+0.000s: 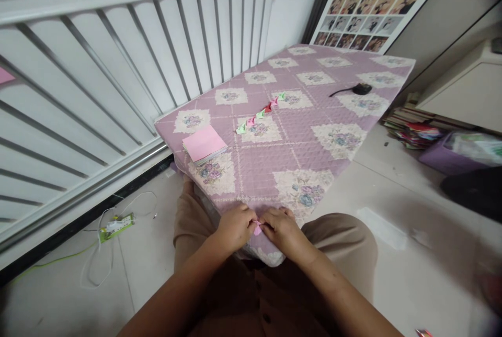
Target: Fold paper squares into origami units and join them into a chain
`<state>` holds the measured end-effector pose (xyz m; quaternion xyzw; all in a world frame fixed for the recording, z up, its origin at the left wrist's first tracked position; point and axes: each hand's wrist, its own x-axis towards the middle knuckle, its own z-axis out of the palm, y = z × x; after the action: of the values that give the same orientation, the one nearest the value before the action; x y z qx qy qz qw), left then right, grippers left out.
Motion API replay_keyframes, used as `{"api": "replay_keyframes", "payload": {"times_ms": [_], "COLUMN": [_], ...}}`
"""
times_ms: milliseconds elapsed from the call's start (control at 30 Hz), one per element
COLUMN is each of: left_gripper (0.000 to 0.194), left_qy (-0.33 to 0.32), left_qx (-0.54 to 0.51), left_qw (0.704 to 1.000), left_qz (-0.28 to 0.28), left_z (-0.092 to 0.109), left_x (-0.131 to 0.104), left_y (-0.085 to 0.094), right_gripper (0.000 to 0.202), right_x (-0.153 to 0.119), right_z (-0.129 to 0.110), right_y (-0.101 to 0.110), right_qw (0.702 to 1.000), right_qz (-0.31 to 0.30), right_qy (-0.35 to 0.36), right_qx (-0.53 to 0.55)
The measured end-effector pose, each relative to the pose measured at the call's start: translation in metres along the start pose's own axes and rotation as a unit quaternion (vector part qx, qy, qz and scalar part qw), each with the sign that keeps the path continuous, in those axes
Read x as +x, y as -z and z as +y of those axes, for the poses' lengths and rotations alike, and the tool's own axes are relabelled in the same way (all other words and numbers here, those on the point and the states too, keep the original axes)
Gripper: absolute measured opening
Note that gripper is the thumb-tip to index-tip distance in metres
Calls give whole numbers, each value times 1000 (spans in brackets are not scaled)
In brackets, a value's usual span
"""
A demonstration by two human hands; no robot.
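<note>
Between my fingertips, close to the near end of the cloth-covered table [266, 167], is a small folded piece of pink paper [257, 228]. My left hand [236, 227] pinches it from one side, and my right hand [282, 228] grips its other side. Both hands are closed, and they hide part of the folds. Farther up the table, several small folded paper pieces [261, 114] in green, pink and red form a slanting row. A stack of square paper with a pink sheet on top [204, 143] lies at the table's left edge.
A black object with a short cable [361, 89] lies on the table's far right. Along the left stands a white radiator [129, 70]. A photo board [364, 12] leans behind the table. On the floor are a power strip [117, 225] with cords and a purple bin [443, 149].
</note>
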<state>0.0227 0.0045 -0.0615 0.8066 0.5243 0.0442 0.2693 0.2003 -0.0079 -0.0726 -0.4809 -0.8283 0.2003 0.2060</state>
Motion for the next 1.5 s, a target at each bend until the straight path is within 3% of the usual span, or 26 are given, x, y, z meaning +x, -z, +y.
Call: {"api": "replay_keyframes", "payload": {"times_ms": [233, 467, 667, 900, 1033, 1300, 1500], "left_gripper": [22, 27, 40, 32, 32, 30, 37], "left_qy": [-24, -11, -43, -71, -88, -149, -127], "left_qx": [73, 56, 103, 82, 106, 197, 220], "left_qw": [997, 998, 994, 993, 988, 947, 946], "left_qz": [-25, 10, 20, 34, 73, 207, 202], "left_z": [4, -1, 0, -8, -11, -9, -2], "left_x": [-4, -11, -17, -30, -39, -51, -56], "left_y": [-10, -14, -18, -30, -40, -54, -58], "right_gripper": [12, 21, 24, 21, 19, 19, 25], "right_x": [1, -2, -5, -9, -11, -19, -28], "right_z": [2, 6, 8, 11, 14, 21, 17], "right_y": [2, -4, -7, -9, -9, -15, -11], "right_qw": [999, 994, 991, 989, 989, 984, 988], "right_qz": [-18, -4, 7, 6, 7, 38, 45], "right_qy": [25, 77, 94, 113, 125, 167, 147], "right_qx": [-14, -81, -99, -98, -78, -51, 18]}}
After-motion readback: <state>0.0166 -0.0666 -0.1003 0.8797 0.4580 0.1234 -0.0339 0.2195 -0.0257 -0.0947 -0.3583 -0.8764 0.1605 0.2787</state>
